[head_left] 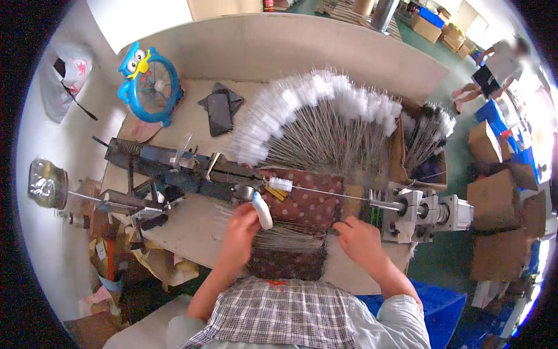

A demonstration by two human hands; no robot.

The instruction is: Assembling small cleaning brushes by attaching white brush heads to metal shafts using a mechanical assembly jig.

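My left hand [243, 223] grips a white tuft of brush fibre [263, 211] just below the dark metal machine [174, 171]. My right hand [359, 237] rests with fingers curled on thin metal wires [290, 235] lying across the brown dotted cloth [308, 200]. Whether it grips a wire I cannot tell. A single wire with a small white brush head [280, 184] stretches from the machine to the grey chuck and motor [424, 212] at the right. Behind it fans out a big pile of finished white-tipped wire brushes [319, 116].
A cardboard box [427, 148] with more brushes stands at the right. A blue bird-shaped fan [148, 84] and a dark phone [220, 113] lie at the back. Cardboard boxes [494, 192] stand on the green floor. Another person [494, 70] stands far right.
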